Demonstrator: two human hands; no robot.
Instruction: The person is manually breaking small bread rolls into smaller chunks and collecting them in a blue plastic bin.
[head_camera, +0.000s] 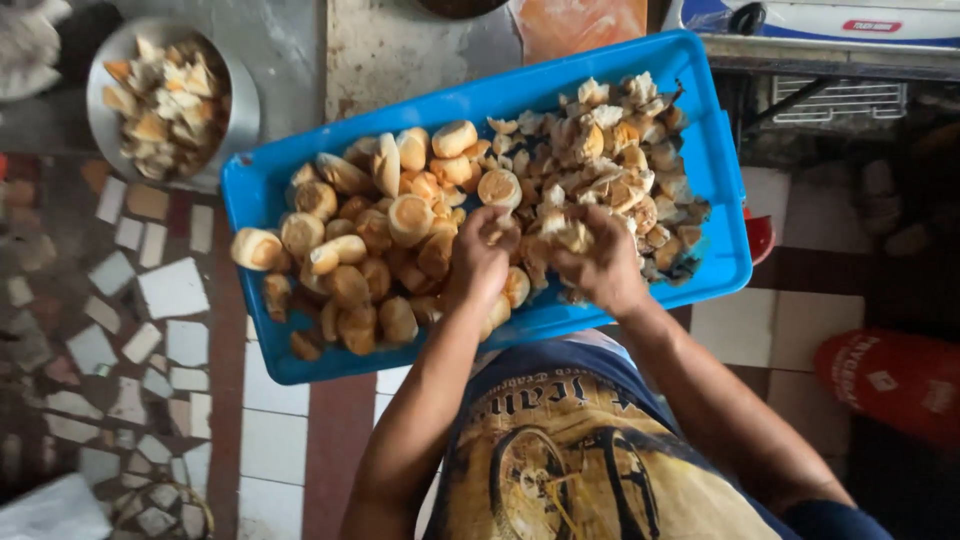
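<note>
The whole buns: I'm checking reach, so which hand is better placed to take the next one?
Probably the left hand. It sits beside the whole buns piled in the left half of the blue tray, while the right hand is over the torn pieces on the right. Both hands seem to grip bread now.

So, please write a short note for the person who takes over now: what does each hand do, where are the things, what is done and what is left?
Left hand and right hand: both grip one bread roll between them, over the blue tray.
Whole rolls: piled on the tray's left half.
Torn bread pieces: piled on its right half; more in the metal bowl on the floor.
Done: roughly half is torn.
Left: the whole rolls.
</note>
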